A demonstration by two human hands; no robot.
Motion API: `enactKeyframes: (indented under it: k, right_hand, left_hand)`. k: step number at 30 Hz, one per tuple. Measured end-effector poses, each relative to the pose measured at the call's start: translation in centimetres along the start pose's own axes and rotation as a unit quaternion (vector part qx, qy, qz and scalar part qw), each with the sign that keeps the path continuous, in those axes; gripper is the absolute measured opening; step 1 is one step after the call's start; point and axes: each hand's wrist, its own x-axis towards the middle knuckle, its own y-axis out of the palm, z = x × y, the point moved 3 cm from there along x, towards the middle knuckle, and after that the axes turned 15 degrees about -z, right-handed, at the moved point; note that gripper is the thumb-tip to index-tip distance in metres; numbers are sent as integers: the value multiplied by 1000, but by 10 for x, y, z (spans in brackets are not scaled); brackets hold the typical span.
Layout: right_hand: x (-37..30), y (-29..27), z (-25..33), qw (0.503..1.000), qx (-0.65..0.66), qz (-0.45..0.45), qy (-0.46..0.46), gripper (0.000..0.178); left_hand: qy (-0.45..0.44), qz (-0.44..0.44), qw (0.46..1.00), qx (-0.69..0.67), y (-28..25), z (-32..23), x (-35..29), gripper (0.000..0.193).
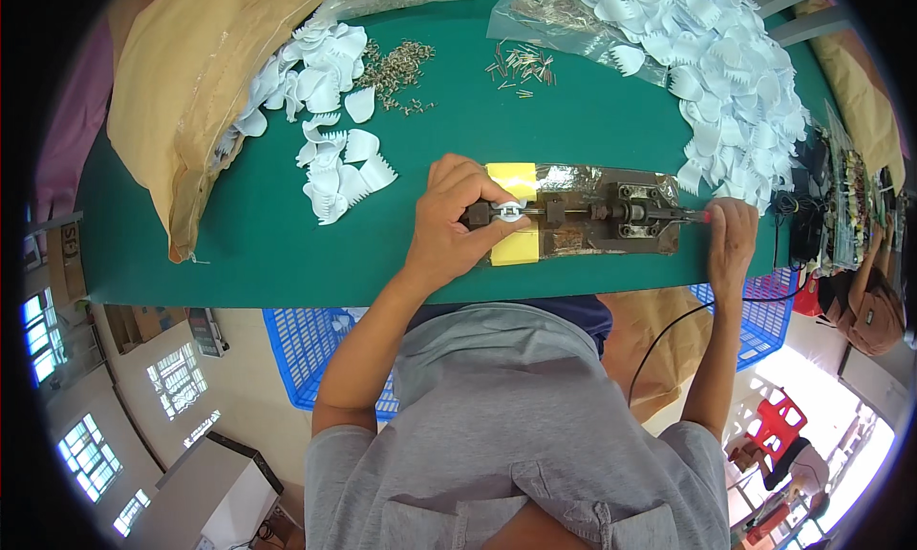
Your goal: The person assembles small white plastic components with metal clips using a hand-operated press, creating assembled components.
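My left hand [453, 221] pinches a small white claw clip [509, 209] between thumb and fingers. The clip sits at the left end of a dark metal push clamp [632, 212], in line with its rod. My right hand [733, 243] is closed round the clamp's lever at the right, where a bit of its red tip [708, 216] shows. Under the clip, yellow tape [515, 249] crosses the clamp's base plate. Loose white toothed clip halves [349, 173] lie beyond my left hand. How the clip's parts fit together is too small to tell.
Small metal springs [394, 70] and thin pins [523, 63] lie in heaps on the green table [439, 130]. A paper sack [196, 92] spills clip halves at left; a big pile of white halves [735, 101] stands at right. Blue baskets [291, 359] are below the table edge.
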Motion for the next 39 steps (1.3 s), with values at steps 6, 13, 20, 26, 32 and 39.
enactKeyframes:
  k: [6, 13, 20, 26, 32, 39]
  right_hand:
    - [41, -13, 25, 787, 531, -158, 271, 38]
    - [54, -9, 93, 870, 377, -102, 302, 41]
    - [11, 8, -2, 764, 457, -186, 416, 36]
    - [-17, 14, -31, 820, 339, -173, 427, 31]
    - [26, 12, -28, 913, 173, -265, 257, 24]
    - [111, 51, -53, 970, -63, -227, 59, 71]
  left_hand:
    - [-4, 11, 1000, -3, 2, -2, 2, 24]
    - [-11, 12, 1000, -11, -1, 3, -1, 27]
    - [9, -94, 979, -183, -43, -30, 0, 33]
    - [-205, -60, 976, 45, -204, -45, -123, 35]
    - [-250, -219, 854, 401, -264, -36, -177, 33]
    - [-40, -273, 920, 279, -158, -35, -63, 30]
